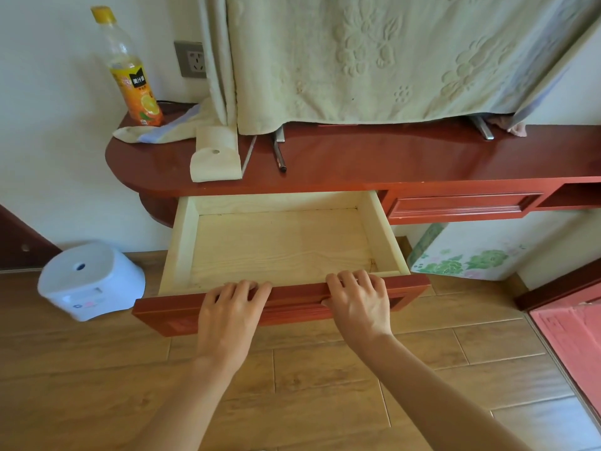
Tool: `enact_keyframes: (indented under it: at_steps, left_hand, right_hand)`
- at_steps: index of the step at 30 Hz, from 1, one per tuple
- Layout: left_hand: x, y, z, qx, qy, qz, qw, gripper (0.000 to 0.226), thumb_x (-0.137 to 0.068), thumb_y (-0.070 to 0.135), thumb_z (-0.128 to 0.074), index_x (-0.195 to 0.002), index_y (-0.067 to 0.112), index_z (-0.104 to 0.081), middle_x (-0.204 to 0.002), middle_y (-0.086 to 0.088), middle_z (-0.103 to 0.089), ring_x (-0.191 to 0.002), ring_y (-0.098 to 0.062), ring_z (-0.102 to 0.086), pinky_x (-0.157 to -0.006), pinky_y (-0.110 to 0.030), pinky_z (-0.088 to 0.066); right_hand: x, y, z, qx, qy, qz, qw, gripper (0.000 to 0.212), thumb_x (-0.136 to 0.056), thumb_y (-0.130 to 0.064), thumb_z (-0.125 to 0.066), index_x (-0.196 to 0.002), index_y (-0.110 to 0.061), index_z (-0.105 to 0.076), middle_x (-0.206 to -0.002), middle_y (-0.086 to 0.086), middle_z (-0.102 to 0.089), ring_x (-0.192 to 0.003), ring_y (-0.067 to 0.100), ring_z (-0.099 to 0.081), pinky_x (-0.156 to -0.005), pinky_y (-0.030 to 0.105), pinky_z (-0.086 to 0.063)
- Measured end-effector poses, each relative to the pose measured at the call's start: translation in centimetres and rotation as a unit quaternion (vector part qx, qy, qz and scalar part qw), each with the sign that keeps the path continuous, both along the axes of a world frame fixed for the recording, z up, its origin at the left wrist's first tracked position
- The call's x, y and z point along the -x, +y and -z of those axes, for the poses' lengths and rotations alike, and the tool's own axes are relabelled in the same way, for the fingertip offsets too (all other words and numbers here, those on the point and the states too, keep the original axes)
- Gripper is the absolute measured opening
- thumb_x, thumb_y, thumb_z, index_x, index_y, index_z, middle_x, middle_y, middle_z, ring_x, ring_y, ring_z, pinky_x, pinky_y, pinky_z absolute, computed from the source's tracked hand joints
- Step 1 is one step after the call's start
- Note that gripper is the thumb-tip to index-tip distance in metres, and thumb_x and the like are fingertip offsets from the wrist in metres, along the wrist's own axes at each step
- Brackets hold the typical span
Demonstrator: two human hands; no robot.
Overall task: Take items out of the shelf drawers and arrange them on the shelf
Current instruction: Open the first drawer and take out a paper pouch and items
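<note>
1. L hand (227, 307) grips the top edge of the drawer (279, 249) front, fingers curled over the rim into the inside, back of hand up.
2. R hand (361, 301) grips the same edge further R; fingers hooked over the rim, thumb pressed on the outer red face. The hands are apart, with a strip of red front showing btwn them.
3. Drawer is pulled well out from under the shelf (390, 154), below its L half. Pale wood walls and bare pale wood bottom are in view; the front panel is red.
4. Second drawer (461, 206) sits under the shelf's R half, flush w/ the frame.
5. On the shelf top, L rounded end: orange juice bottle (135, 79) upright near the back edge by the wall, yellow cap on.
6. Just beside the bottle's base lies a crumpled cloth (162, 130), pale w/ a blue stripe.
7. Paper roll (216, 157) lies near the front edge, above the drawer's L side, loose end draped fwd.
8. Pen (279, 156) lies R of the roll, pointing toward the front edge.
9. Along the back edge, a big embossed cover cloth (374, 60) hangs over sth tall; a metal foot (484, 128) sticks out under it toward the R end.
10. Wall socket (192, 60) is on the wall btwn the bottle and the cover cloth.
11. White appliance (91, 281) stands on the wood floor (325, 369), L of the drawer.
</note>
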State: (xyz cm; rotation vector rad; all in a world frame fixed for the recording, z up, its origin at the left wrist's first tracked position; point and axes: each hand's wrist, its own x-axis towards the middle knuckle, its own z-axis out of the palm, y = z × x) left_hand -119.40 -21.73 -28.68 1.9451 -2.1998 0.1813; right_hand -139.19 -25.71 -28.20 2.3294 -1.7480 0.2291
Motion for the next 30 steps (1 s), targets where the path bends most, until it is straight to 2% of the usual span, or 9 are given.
enact_keyframes:
  at_steps: [4,10,13,16,21,23,25,27,30]
  left_hand:
    - [-0.7,-2.4,0.0,-0.007,-0.005,-0.002,1.000,0.058,-0.051,-0.006,-0.083,-0.102,0.016,-0.067,-0.089,-0.006,-0.069,-0.074,-0.026,-0.065,-0.066,-0.038,-0.054]
    - [-1.5,-6.2,-0.3,-0.006,-0.020,-0.015,1.000,0.066,-0.050,0.002,-0.089,-0.110,0.014,-0.064,-0.113,-0.013,-0.063,-0.101,-0.032,-0.061,-0.077,-0.045,-0.054]
    - [-2.0,-8.1,-0.5,-0.003,-0.030,-0.008,1.000,0.075,-0.053,0.007,-0.089,-0.121,0.012,-0.058,-0.130,-0.016,-0.056,-0.116,-0.035,-0.055,-0.086,-0.047,-0.052]
    - [-2.6,-10.1,-0.3,-0.002,-0.040,-0.011,0.999,0.087,-0.054,0.012,-0.090,-0.132,0.013,-0.050,-0.140,-0.016,-0.046,-0.126,-0.034,-0.047,-0.093,-0.047,-0.048]
    - [-3.3,-13.1,-0.4,0.015,-0.058,-0.007,0.998,0.091,-0.063,0.019,-0.086,-0.140,0.012,-0.039,-0.148,-0.015,-0.036,-0.137,-0.032,-0.034,-0.103,-0.047,-0.040]
    - [-3.6,-14.2,-0.4,0.017,-0.070,-0.007,0.997,0.093,-0.065,0.021,-0.085,-0.143,0.012,-0.035,-0.150,-0.015,-0.033,-0.139,-0.031,-0.029,-0.107,-0.046,-0.034]
    - [-3.9,-15.2,-0.3,0.015,-0.088,-0.006,0.996,0.098,-0.064,0.021,-0.085,-0.145,0.011,-0.030,-0.151,-0.014,-0.030,-0.141,-0.029,-0.026,-0.110,-0.044,-0.028]
    - [-4.1,-16.0,-0.2,0.010,-0.101,0.000,0.995,0.099,-0.066,0.021,-0.084,-0.145,0.010,-0.027,-0.152,-0.013,-0.027,-0.141,-0.028,-0.025,-0.112,-0.042,-0.023]
    - [-4.2,-17.1,-0.3,0.001,-0.124,0.006,0.992,0.095,-0.070,0.021,-0.081,-0.145,0.010,-0.024,-0.152,-0.011,-0.029,-0.141,-0.026,-0.024,-0.113,-0.040,-0.017]
  right_hand:
    - [-0.8,-2.1,-0.2,-0.015,0.002,0.011,1.000,0.041,-0.046,-0.030,-0.092,-0.072,-0.014,-0.065,-0.063,-0.001,-0.063,-0.059,0.024,-0.061,-0.060,0.033,-0.051]
    - [-2.1,-5.5,-0.6,-0.023,0.003,0.025,0.999,0.049,-0.041,-0.027,-0.095,-0.078,-0.013,-0.066,-0.079,0.004,-0.067,-0.066,0.026,-0.064,-0.063,0.036,-0.052]
    - [-2.6,-7.3,-0.7,-0.037,0.008,0.038,0.999,0.074,-0.027,-0.020,-0.097,-0.094,-0.013,-0.065,-0.099,0.008,-0.067,-0.084,0.028,-0.066,-0.072,0.039,-0.054]
    - [-3.4,-9.1,-0.9,-0.053,0.004,0.036,0.998,0.095,-0.028,-0.011,-0.095,-0.115,-0.011,-0.059,-0.124,0.015,-0.060,-0.109,0.032,-0.061,-0.085,0.044,-0.053]
    - [-4.6,-12.1,-1.6,-0.064,0.007,0.034,0.997,0.118,-0.023,-0.009,-0.096,-0.132,-0.011,-0.049,-0.136,0.014,-0.052,-0.118,0.031,-0.057,-0.091,0.045,-0.051]
    - [-5.2,-13.1,-2.3,-0.073,0.012,0.035,0.997,0.119,-0.032,-0.010,-0.096,-0.138,-0.011,-0.043,-0.144,0.012,-0.044,-0.126,0.029,-0.050,-0.098,0.045,-0.046]
    - [-5.6,-14.0,-2.6,-0.084,0.032,0.013,0.996,0.115,-0.060,-0.009,-0.087,-0.149,-0.013,-0.015,-0.157,0.009,-0.016,-0.143,0.026,-0.024,-0.112,0.044,-0.027]
    - [-5.7,-14.9,-2.8,-0.106,0.038,-0.004,0.994,0.107,-0.078,-0.009,-0.074,-0.150,-0.015,0.006,-0.159,0.006,0.007,-0.147,0.024,-0.001,-0.117,0.042,-0.010]
    - [-6.0,-15.9,-2.8,-0.106,0.047,0.002,0.993,0.101,-0.083,-0.010,-0.069,-0.149,-0.013,0.008,-0.159,0.007,0.009,-0.147,0.024,0.003,-0.118,0.042,-0.006]
